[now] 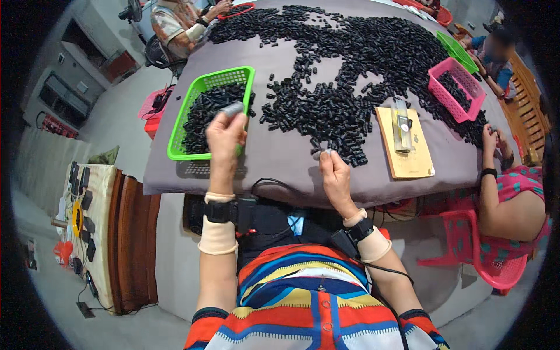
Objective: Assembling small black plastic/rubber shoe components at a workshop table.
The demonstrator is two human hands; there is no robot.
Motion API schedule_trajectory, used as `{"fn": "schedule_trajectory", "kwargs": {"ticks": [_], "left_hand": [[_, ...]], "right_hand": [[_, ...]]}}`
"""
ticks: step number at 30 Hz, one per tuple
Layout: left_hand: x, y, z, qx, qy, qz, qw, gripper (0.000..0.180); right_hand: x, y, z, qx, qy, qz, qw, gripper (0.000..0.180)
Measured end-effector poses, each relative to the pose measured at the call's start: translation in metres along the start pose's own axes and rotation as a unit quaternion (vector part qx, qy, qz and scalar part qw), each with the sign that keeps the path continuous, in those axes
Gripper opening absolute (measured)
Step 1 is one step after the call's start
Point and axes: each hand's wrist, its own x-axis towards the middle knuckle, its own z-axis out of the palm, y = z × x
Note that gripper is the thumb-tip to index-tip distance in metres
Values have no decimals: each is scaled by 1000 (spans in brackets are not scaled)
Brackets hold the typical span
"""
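Left hand (224,137), grey cylinder (233,108), apparently at fingertips (238,121)

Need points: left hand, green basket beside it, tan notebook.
Left hand (225,134): head view, back of the hand.
Green basket (190,157): head view, near rim.
Tan notebook (410,165): head view, lower part of the cover.

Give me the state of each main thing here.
Black pieces, mostly loose across the table
Nearer green basket, holding black pieces
Pink basket, holding black pieces
Notebook, closed, lying flat
Left hand, fingers curled, grip unclear
Right hand, fingers together, grip unclear
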Motion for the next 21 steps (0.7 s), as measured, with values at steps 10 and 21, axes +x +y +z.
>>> {"fn": "schedule_trajectory", "kwargs": {"ticks": [10, 21], "left_hand": [[-40, -66, 78, 237, -224, 92, 941, 19], [-47, -81, 87, 203, -230, -18, 952, 30]], "right_hand": [[6, 0, -9, 241, 49, 134, 960, 34], [4, 8, -10, 170, 26, 113, 979, 36]]}}
